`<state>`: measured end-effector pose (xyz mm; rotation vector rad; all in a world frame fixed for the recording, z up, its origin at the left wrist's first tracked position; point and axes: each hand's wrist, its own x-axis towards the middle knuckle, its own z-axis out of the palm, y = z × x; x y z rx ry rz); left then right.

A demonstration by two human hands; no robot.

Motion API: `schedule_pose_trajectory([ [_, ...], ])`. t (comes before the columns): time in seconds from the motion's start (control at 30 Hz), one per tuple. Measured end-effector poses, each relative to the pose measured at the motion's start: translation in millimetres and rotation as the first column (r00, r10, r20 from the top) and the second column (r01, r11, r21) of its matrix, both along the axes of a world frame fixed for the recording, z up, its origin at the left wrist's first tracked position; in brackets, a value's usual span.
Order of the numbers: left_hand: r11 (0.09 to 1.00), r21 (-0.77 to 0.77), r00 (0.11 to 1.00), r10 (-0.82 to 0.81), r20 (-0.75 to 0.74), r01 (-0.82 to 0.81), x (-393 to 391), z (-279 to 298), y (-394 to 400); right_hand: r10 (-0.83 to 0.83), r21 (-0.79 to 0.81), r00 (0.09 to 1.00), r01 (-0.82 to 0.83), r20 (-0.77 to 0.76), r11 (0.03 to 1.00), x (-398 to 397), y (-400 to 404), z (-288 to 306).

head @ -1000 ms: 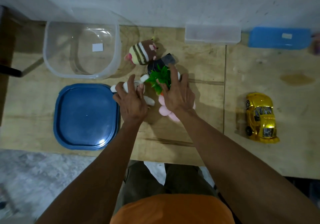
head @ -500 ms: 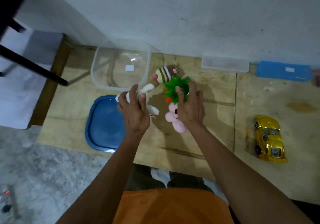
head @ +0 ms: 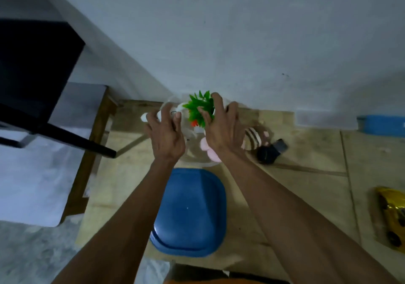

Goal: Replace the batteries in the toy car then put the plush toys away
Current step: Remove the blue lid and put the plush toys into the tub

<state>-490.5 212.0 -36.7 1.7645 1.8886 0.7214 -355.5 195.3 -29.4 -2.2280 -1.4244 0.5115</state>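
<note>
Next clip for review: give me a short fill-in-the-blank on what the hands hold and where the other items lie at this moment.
1. The right hand grips a plush toy with spiky ____ leaves.
2. The left hand holds a ____ plush toy.
3. The lid lying nearest the person is ____.
4. The striped plush toy lies on the table, to the ____ of the right hand.

Missing words: green; white; blue; right

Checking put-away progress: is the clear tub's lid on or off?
Off. The blue lid lies flat on the table, nearer the person than the clear tub.
</note>
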Motion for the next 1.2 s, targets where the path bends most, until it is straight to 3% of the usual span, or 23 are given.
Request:
schedule_pose_trajectory([
  [0.13, 0.996, -0.052, 0.998, -0.069, -0.004, 0.069, 6.6, -11.0, 12.3, 0.041, -0.12, 0.995, -0.029, 0.096, 0.992, -7.9, 8.8, -24.4],
  [0.3, 0.974, -0.116, 0.971, -0.208, -0.113, 0.196, 7.4, -34.0, 30.8, -0.002, -0.207, 0.989, 0.032, 0.146, 0.978, -18.3, 25.5, -51.7],
  [0.57, 0.929, -0.249, 0.953, -0.296, -0.058, 0.273, 12.5, -58.7, 42.2, -0.088, -0.149, 0.994, 0.097, 0.069, 0.984, -24.0, 27.3, -87.0],
  [0.73, 0.917, -0.298, 0.94, -0.314, -0.13, 0.265, 16.1, -57.5, 36.5, -0.052, -0.058, 0.985, 0.062, 0.164, 0.996, -28.9, 19.6, -76.9],
  [0.83, 0.92, -0.286, 0.934, -0.321, -0.157, 0.268, 15.1, -59.9, 37.4, -0.047, -0.086, 0.991, 0.058, 0.125, 0.995, -25.5, 22.1, -77.2],
  [0.93, 0.894, -0.333, 0.876, -0.395, -0.276, 0.298, 12.6, -62.7, 39.0, -0.011, -0.11, 0.999, 0.015, 0.04, 0.994, -19.2, 23.1, -77.1],
  [1.0, 0.876, -0.372, 0.852, -0.427, -0.303, 0.307, 13.9, -61.2, 43.2, -0.002, -0.058, 0.998, -0.001, -0.057, 0.998, -15.9, 23.2, -64.2],
  [1.1, 0.869, -0.407, 0.832, -0.433, -0.347, 0.283, 16.3, -58.5, 49.4, -0.015, 0.155, 0.993, 0.033, -0.118, 0.987, -6.6, 14.5, -34.9],
  [1.2, 0.93, -0.274, 0.866, -0.336, -0.371, 0.244, 18.6, -51.9, 41.7, -0.121, 0.306, 0.979, 0.168, -0.164, 0.937, 21.1, -6.3, -18.4],
])
